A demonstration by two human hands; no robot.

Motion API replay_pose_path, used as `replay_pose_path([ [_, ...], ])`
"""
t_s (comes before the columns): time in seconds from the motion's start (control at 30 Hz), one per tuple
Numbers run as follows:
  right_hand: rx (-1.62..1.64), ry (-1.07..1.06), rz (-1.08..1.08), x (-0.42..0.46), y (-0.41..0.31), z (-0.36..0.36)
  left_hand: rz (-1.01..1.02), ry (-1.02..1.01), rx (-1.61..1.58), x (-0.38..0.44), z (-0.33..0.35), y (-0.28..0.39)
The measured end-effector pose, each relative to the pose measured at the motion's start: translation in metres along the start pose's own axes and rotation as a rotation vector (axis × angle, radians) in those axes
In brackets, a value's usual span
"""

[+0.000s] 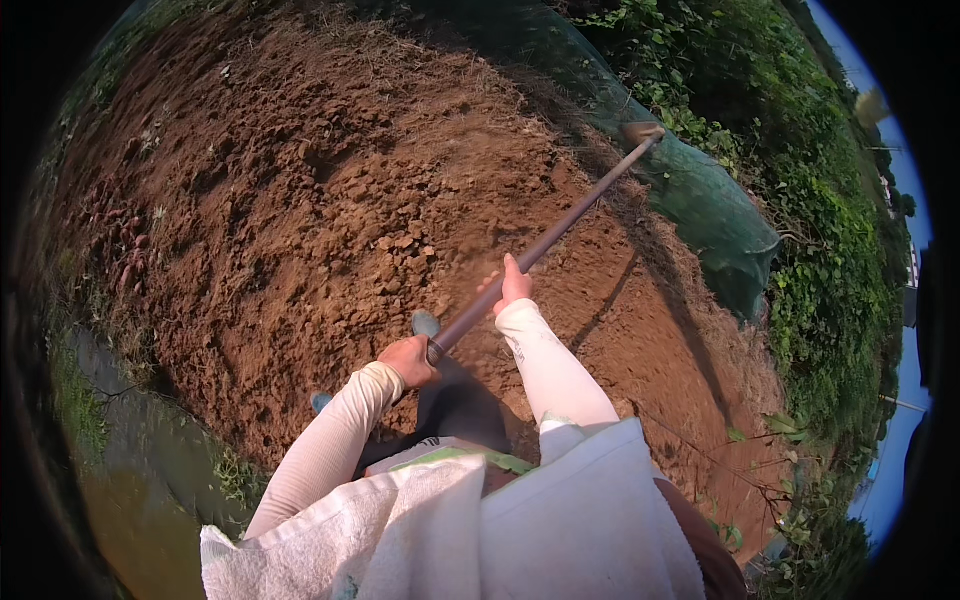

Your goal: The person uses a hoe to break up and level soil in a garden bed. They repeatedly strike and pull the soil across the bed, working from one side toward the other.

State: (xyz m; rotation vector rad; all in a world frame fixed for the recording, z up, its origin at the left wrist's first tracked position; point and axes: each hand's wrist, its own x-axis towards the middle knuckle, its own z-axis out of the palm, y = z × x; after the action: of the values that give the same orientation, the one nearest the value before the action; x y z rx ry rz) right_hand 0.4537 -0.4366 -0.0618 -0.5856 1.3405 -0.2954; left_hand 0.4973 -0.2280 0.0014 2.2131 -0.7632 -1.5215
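Note:
My left hand [409, 360] grips the butt end of a long-handled hoe [551, 238], close in front of my legs. Farther up the same brown shaft, my right hand [514, 285] is closed around it with the thumb lying along the top. The shaft slants away to the upper right. Its hoe head [641, 133] is raised, seen against the green netting, and its blade is blurred. Loose, cloddy reddish-brown soil [360, 217] spreads below and to the left of the shaft. Pale sleeves cover both my forearms.
Green netting [720, 217] edges the soil at the right, with dense leafy vines [832, 202] behind it. Several reddish tubers [131, 251] lie at the far left. Murky water [157, 465] borders the plot at lower left. A white towel [450, 532] hangs over my front.

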Motion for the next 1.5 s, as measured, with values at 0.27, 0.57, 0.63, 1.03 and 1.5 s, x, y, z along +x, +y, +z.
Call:
replay_pose_path([
  [0.27,-0.117,-0.09,0.264,-0.013,0.103,-0.012,-0.194,-0.072,0.014,-0.066,0.019,-0.065],
  [0.57,-0.015,-0.181,0.285,-0.086,0.183,0.012,-0.194,0.013,-0.068,-0.165,0.024,-0.146],
  [0.63,0.108,-0.235,0.332,-0.098,0.181,0.017,-0.17,0.035,0.009,-0.205,0.008,-0.139],
  [1.03,-0.109,0.133,0.412,-0.109,0.277,0.0,-0.354,0.14,0.295,-0.37,0.031,-0.247],
  [1.5,0.114,-0.003,0.1,-0.03,0.064,0.007,-0.034,0.137,0.132,-0.096,0.017,-0.049],
])
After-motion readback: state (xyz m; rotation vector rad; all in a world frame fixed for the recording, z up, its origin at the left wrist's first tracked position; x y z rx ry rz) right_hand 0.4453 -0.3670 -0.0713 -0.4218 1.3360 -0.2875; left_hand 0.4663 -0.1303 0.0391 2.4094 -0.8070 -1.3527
